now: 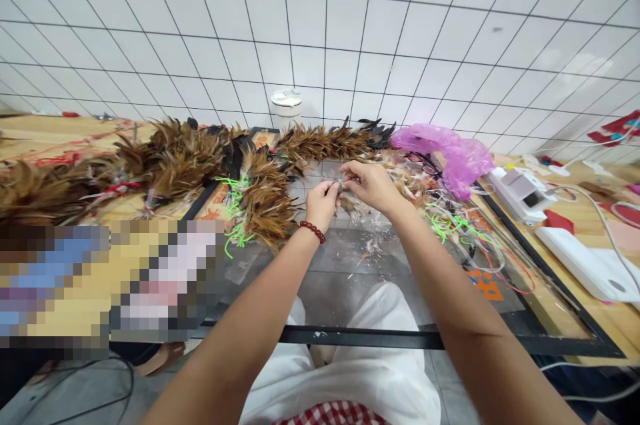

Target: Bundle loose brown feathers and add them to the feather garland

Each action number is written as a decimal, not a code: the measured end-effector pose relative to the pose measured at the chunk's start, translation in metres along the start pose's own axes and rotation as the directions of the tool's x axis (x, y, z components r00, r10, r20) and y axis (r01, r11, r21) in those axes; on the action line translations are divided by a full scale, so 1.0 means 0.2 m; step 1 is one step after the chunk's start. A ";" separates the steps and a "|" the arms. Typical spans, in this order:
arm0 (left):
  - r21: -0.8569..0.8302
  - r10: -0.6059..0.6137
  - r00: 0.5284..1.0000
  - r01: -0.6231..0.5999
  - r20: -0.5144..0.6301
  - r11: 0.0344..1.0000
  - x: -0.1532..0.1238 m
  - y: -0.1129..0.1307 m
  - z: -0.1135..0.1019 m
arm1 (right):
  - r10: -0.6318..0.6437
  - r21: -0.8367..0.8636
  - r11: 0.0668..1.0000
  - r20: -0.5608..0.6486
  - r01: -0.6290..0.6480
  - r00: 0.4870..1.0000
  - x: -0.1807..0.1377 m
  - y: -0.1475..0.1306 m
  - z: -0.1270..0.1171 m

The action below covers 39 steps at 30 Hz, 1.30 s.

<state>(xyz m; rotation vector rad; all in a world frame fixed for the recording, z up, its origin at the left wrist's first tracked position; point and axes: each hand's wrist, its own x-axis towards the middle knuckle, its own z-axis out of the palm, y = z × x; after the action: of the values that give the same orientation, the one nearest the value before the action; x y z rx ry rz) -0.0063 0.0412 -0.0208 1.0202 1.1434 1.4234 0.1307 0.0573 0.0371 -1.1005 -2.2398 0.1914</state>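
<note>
My left hand (323, 203), with a red bead bracelet (313, 232) at its wrist, pinches a small dark greyish feather (342, 191) between thumb and fingers. Close beside it, my right hand (369, 185) bends over with its fingertips pinched together near that feather. What those fingertips hold is too small to make out. Just below the hands is a greyish-brown feather tuft (354, 209). A bunch of brown feathers (267, 195) with bright green ties (237, 215) lies left of my left hand. Pale loose feathers (405, 181) are heaped right of my right hand.
A glass tabletop (330, 271) with a black frame carries white fluff. Feather garlands (185, 158) stretch along the back and left. A purple plastic bag (450, 151), green strings (453, 221), white devices (520, 191) and cables are at right. A white lidded container (287, 108) stands behind.
</note>
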 end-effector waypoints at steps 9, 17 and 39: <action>-0.128 -0.078 0.997 0.077 -0.007 0.989 -0.01 0.03 0.02 | 0.028 0.075 0.997 -0.116 -0.020 0.993 -0.01 0.03 0.10; -0.223 -0.098 0.995 0.103 0.033 0.969 -0.01 0.04 0.01 | -0.056 0.000 0.998 -0.025 0.056 0.998 0.00 0.03 0.06; -0.271 -0.099 0.958 0.174 0.270 0.947 -0.03 0.05 0.00 | -0.015 0.511 0.856 0.177 -0.079 0.984 0.00 0.09 0.01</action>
<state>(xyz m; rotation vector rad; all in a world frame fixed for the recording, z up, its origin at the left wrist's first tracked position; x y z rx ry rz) -0.0067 0.0344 -0.0108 0.8639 0.7747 1.2640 0.1413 0.0686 0.0295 -0.8449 -2.1266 0.8844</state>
